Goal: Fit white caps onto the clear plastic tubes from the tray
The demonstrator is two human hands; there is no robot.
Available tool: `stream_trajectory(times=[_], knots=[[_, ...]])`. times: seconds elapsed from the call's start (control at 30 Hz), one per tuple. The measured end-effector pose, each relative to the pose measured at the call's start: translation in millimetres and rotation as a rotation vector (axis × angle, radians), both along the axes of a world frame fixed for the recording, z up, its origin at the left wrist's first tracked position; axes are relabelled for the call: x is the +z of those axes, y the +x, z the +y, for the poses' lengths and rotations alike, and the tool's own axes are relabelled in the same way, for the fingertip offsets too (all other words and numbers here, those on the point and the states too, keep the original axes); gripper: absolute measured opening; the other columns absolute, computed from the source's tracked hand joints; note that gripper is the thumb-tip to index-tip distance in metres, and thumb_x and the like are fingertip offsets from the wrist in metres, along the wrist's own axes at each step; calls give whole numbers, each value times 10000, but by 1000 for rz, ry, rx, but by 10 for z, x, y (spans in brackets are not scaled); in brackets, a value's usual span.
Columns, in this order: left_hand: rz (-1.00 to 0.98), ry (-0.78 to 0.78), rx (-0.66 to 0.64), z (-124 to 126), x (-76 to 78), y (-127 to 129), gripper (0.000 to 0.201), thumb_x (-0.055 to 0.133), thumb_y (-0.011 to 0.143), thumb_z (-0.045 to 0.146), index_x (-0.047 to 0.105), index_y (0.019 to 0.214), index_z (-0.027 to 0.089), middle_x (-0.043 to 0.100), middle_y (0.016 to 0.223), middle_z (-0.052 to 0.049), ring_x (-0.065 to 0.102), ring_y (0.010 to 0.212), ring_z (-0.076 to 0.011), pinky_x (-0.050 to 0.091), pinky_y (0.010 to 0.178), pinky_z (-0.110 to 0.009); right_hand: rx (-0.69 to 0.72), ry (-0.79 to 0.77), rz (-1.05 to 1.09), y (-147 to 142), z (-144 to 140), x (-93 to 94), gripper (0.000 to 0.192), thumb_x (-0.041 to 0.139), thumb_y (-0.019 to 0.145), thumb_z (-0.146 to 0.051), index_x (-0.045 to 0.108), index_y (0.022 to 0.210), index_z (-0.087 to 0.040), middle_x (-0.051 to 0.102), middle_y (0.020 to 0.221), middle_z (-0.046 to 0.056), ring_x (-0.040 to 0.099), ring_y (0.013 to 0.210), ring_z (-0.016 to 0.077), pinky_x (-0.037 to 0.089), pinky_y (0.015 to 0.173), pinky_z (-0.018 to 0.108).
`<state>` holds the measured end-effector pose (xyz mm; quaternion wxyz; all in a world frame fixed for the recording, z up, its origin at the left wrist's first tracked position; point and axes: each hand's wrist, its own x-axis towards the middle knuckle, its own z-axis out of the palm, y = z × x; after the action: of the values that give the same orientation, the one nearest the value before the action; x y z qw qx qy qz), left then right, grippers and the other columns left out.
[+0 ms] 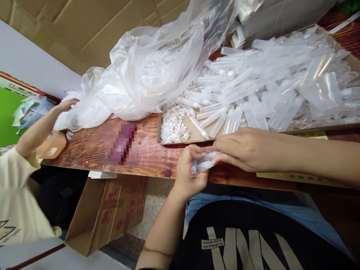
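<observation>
Head view: left hand and right hand both pinch one clear tube at the tabletop edge, just before the tray. Risk: a loosened grip could drop it into the lap.

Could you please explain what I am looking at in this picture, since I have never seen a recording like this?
This is one view from a camera worn on a person's head, looking down at their own bare hands. The left hand and right hand together hold a small clear plastic tube at the near edge of a wooden table. Behind them a flat cardboard tray holds many more clear tubes and a heap of small white caps. A crumpled clear plastic bag lies to the left. A co-worker's hand touches that bag at the far left.
</observation>
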<state>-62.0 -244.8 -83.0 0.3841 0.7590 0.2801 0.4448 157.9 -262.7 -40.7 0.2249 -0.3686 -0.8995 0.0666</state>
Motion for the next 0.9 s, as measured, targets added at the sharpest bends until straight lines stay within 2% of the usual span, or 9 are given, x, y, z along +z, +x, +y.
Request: stream_trajectory(times=[0.2,0.27,0.4,0.5,0.6,0.67,0.73,0.83,0.9], knots=[[-55,105,35,-11,-42,9,226,747,873,179,542,950,236,622,914,-30,642,804,-176,521,700,-304,65,-227,114,12,77,88,359,366,1109,-307,650,941,-164,669,779,68,617,664,186,464,636,304],[-119,53,90,16,-27,24,234,790,861,206,570,937,225,636,925,-34,654,821,-161,531,709,-282,104,-287,161,53,134,166,303,418,1087,-324,639,936,-182,668,802,59,613,664,176,463,626,294],[-354,-329,212,86,46,5,401,894,804,351,527,888,214,618,860,14,525,563,-61,423,485,-192,-49,-122,184,276,222,317,262,447,1080,-392,633,1039,-211,689,908,68,611,728,181,455,664,318],[-480,-610,147,111,104,-58,495,917,772,421,487,922,230,596,810,56,341,436,-8,282,374,-153,-198,30,75,467,279,318,341,412,1103,-454,631,1125,-195,684,962,85,608,794,187,444,725,345],[-556,-703,76,106,141,-114,501,926,743,389,490,937,235,578,849,50,315,467,-2,266,374,-132,-245,130,-160,524,373,252,399,393,1106,-439,654,1200,-152,683,1026,143,610,841,227,443,766,385],[-594,-722,50,98,153,-136,493,914,725,358,468,889,227,557,890,38,320,484,-2,264,375,-135,-238,211,-262,430,459,235,399,474,1072,-410,648,1282,-120,681,1114,194,625,899,275,453,791,413],[-620,-731,32,96,155,-147,506,894,704,347,423,836,216,539,906,27,330,492,-8,257,376,-148,-186,245,-280,228,555,261,353,548,1032,-366,664,1267,-129,691,1124,187,637,954,304,457,802,418],[-636,-744,4,99,148,-153,515,870,686,350,391,819,214,522,899,20,348,500,-18,250,391,-157,6,134,-314,-169,703,330,170,550,1011,-226,711,1023,-175,722,1006,120,649,973,274,445,801,381],[-619,-743,5,102,141,-147,517,871,699,352,388,829,217,518,903,23,358,504,-19,255,400,-152,80,53,-375,-390,796,346,192,529,987,-133,717,965,-170,733,995,112,662,980,262,442,805,371]])
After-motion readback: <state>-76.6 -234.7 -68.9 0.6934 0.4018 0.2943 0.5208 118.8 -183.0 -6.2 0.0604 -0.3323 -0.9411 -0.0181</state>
